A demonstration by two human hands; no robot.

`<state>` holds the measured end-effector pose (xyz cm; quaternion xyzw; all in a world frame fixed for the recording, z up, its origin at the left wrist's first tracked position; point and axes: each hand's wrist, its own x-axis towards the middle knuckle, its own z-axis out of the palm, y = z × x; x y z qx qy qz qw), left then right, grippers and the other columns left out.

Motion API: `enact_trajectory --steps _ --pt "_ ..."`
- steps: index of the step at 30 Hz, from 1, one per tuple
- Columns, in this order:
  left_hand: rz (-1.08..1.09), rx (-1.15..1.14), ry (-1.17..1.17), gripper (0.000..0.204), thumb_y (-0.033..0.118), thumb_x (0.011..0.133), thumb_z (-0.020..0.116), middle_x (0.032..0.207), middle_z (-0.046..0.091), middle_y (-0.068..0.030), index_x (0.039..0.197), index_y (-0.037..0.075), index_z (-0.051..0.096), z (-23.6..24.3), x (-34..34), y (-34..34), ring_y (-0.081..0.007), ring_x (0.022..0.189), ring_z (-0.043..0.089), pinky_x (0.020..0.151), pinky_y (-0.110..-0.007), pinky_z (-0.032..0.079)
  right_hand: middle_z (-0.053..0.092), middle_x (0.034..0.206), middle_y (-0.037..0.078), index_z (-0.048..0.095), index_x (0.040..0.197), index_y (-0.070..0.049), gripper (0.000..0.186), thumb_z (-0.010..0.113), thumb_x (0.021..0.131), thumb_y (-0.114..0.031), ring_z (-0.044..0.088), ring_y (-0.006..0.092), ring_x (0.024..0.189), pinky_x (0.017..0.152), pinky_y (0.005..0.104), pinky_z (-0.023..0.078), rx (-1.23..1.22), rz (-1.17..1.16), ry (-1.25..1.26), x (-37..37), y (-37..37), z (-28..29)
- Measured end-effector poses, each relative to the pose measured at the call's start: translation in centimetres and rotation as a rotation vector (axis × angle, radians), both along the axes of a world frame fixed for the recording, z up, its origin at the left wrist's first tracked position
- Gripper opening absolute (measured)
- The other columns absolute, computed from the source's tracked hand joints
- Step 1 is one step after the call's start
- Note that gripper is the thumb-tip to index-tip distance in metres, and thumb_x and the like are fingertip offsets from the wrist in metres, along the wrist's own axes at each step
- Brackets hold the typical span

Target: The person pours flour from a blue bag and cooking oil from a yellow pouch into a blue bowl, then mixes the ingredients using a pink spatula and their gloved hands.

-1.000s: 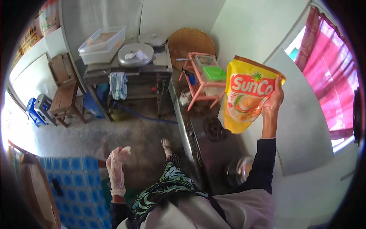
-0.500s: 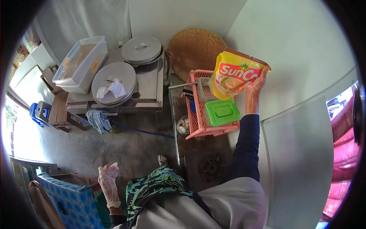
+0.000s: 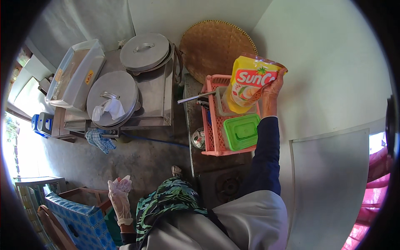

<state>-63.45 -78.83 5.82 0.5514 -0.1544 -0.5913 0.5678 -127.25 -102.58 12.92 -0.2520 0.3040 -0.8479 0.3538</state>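
Yellow pouch (image 3: 250,84), right grip (image 3: 272,88) clasping its right side, gloved left grip (image 3: 120,196), closure unclear

Daylight burns out to white at the opening (image 3: 12,137) far left of the gloved left fingers (image 3: 116,193), and the pink curtain (image 3: 377,200), well below and right of the bare right fingers (image 3: 279,79), glows brightly. Between the two sets of fingers the concrete floor (image 3: 133,166) lies dim, and the gas burner (image 3: 228,187), below the right ones, sinks almost to black. The yellow pouch (image 3: 250,75) at the right fingers looks sharp. Fisheye distortion bends the edges outward from the fingers, inside a black rim.
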Motion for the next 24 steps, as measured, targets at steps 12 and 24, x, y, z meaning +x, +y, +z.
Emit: enact_trajectory --steps 12,24 --pt "-0.071 0.067 -0.013 0.059 0.052 0.095 0.049 0.102 0.065 -0.0204 0.112 -0.004 0.054 -0.3 -3.2 -1.3 -0.0285 0.091 0.064 0.083 -0.039 0.051 0.06 0.115 0.017 0.056 0.112 0.001 0.057 0.044 0.096 -0.053 0.058 0.032 0.105 0.095 0.0447 0.046 0.021 -0.234 0.101 1.4 1.4 -4.7" --pt "-0.049 0.035 0.123 0.042 0.039 0.095 0.054 0.102 0.066 -0.022 0.107 -0.001 0.056 -1.6 -3.3 -0.8 -0.0295 0.088 0.067 0.075 -0.033 0.053 0.065 0.093 0.012 0.06 0.104 0.002 0.065 0.03 0.098 -0.055 0.06 0.0227 0.079 0.072 0.0343 0.049 -0.049 -0.699 0.289 -1.5 13.1 -4.7"
